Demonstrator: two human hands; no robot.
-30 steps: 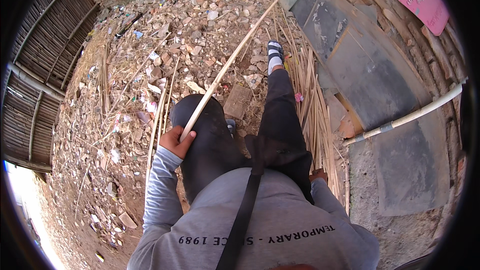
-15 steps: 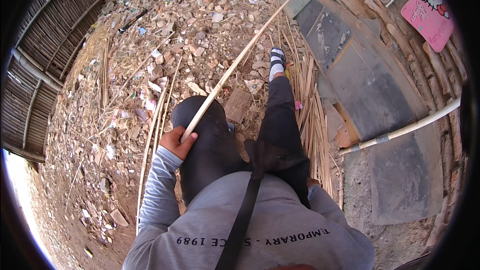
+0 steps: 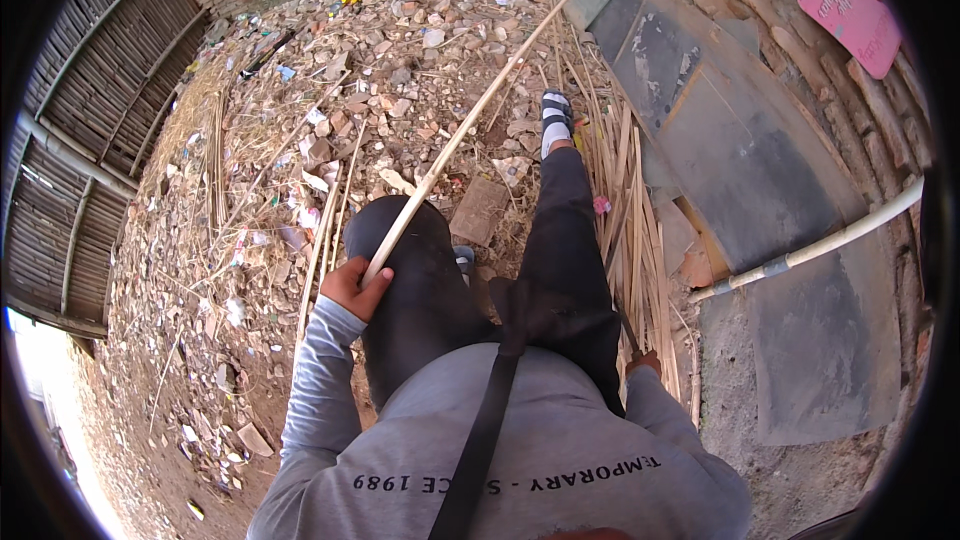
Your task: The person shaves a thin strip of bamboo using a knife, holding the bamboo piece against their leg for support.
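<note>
My left hand (image 3: 356,290) is closed around the near end of a long, pale bamboo strip (image 3: 432,178). The strip slants up over my left knee and away to the right, tapering at its far end. Beside my right hip, my right hand (image 3: 646,364) is closed on a dark, narrow, blade-like tool (image 3: 629,333). Only part of that tool shows past my thigh, so its full shape is hidden. Under and beside the right hand lies a pile of split bamboo strips (image 3: 640,240).
More bamboo strips (image 3: 322,230) lie left of my knee. Broken brick and stone rubble (image 3: 400,70) covers the ground. Dark sheets (image 3: 745,170) and a pale pole (image 3: 820,260) are at the right, near a pink board (image 3: 850,10). A bamboo wall (image 3: 100,60) stands left.
My right hand has come out from behind my thigh, and the dark tool now shows. My left hand keeps its hold; the bamboo strip's far end has shifted slightly left.
</note>
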